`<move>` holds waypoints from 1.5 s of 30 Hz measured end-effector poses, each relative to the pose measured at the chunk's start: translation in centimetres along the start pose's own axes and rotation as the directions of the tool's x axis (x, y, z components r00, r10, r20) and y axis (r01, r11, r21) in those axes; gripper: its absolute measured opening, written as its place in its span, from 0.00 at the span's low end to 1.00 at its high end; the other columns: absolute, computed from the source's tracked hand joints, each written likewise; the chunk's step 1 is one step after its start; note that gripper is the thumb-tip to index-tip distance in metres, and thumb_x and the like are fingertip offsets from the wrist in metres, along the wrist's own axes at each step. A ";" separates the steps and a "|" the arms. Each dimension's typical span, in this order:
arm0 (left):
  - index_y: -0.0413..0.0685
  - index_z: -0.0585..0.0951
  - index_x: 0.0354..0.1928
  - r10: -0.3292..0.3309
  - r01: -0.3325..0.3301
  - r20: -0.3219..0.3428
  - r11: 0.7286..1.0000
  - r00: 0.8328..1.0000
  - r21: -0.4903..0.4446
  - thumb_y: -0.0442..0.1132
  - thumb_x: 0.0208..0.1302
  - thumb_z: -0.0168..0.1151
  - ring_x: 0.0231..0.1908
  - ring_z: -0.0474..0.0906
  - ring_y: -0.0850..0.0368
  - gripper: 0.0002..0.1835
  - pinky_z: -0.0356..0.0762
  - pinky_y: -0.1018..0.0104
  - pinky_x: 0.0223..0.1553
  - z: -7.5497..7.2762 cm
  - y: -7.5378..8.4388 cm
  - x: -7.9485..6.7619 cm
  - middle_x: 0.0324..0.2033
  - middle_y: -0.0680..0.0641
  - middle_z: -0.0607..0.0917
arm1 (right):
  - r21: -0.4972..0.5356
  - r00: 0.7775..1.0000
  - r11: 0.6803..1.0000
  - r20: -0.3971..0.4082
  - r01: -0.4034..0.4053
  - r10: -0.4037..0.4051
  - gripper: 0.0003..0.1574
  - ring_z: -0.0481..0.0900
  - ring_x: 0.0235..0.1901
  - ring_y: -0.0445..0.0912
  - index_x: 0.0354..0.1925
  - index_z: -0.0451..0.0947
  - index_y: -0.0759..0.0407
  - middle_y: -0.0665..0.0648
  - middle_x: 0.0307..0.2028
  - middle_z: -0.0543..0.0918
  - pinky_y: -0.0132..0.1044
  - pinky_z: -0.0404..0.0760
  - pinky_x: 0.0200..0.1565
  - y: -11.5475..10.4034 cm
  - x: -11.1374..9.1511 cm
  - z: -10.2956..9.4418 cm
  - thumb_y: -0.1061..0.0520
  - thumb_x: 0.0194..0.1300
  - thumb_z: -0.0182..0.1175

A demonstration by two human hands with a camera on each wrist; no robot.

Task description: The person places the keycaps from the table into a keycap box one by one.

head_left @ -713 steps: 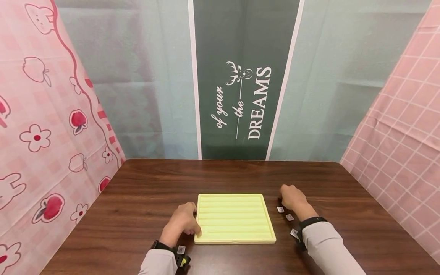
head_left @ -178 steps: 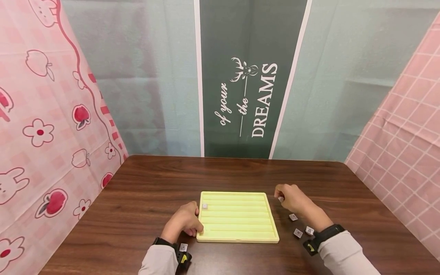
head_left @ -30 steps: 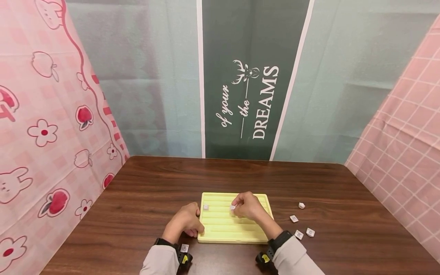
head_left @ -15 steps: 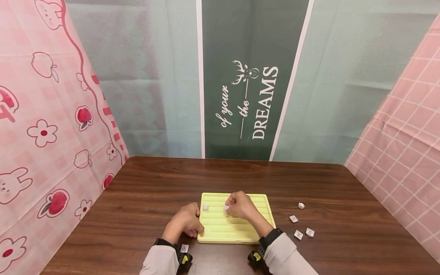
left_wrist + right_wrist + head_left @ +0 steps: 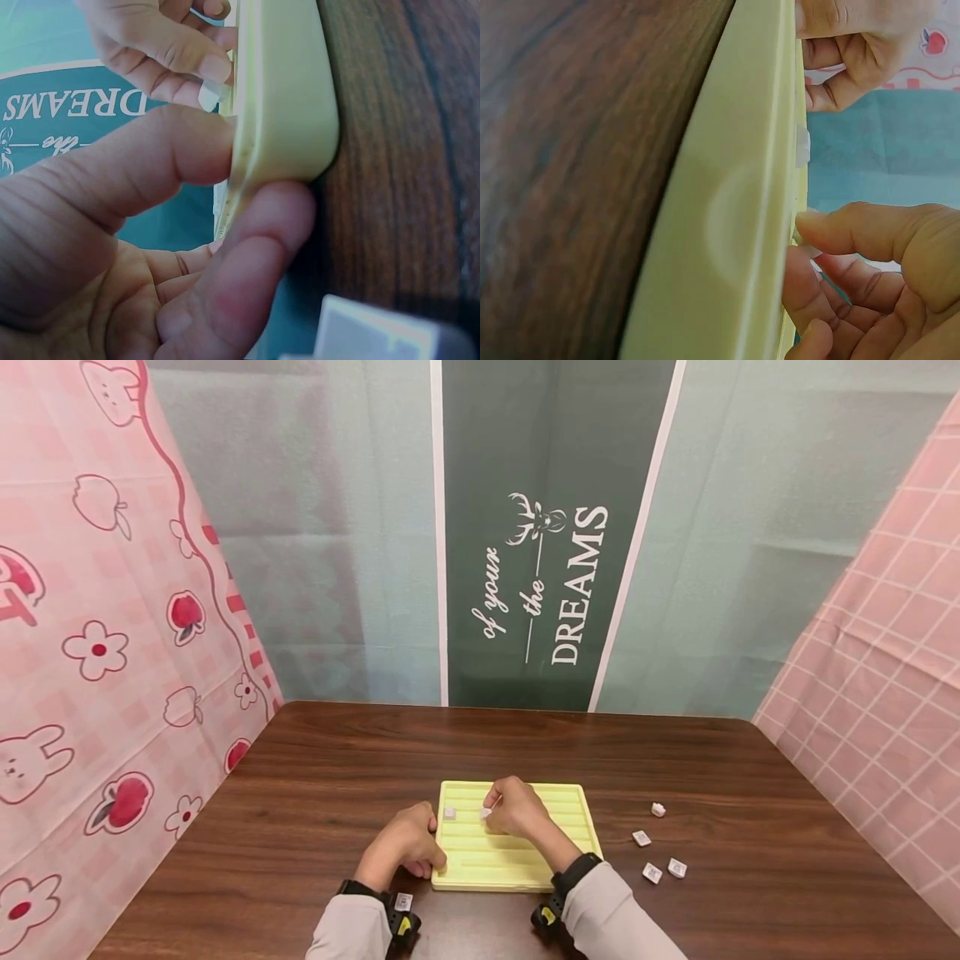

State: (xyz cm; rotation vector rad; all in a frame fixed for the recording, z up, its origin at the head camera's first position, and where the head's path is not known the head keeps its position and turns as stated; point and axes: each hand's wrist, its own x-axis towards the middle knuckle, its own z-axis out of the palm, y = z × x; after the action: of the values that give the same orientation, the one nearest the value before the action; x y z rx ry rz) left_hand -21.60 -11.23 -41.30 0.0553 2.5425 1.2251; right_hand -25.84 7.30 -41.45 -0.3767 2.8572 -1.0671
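Versus a second earlier, I saw the right hand [image 5: 517, 810] farther left over the tray [image 5: 487, 860], nearer the resting tile [image 5: 449, 813]. Its thumb and fingers pinched the held tile [image 5: 485, 814], nearly closed. Left hand [image 5: 408, 839] gripped the tray's left edge.

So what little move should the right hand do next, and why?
Maybe the right hand should ease its pinched tile left, toward the resting tile on the yellow tray. The two look lined up with a gap between, and the left hand grips the tray's left edge.
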 end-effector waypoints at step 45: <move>0.39 0.65 0.31 -0.008 0.008 0.009 1.000 1.000 -0.003 0.21 0.32 0.68 0.11 0.74 0.58 0.24 0.77 0.66 0.14 0.0 0.0 0.1 0.13 0.42 0.76 | -0.131 0.998 0.990 0.056 0.047 -0.040 0.12 0.67 0.18 0.43 0.22 0.77 0.53 0.49 0.21 0.75 0.33 0.66 0.18 -2.0 1.7 2.1 0.64 0.37 0.70</move>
State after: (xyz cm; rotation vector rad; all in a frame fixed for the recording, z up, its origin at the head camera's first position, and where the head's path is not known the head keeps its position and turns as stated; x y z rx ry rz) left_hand -21.66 -11.22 -41.26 0.0500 2.5312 1.2229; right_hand -26.73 4.11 -41.71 -0.4713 2.8930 -0.8621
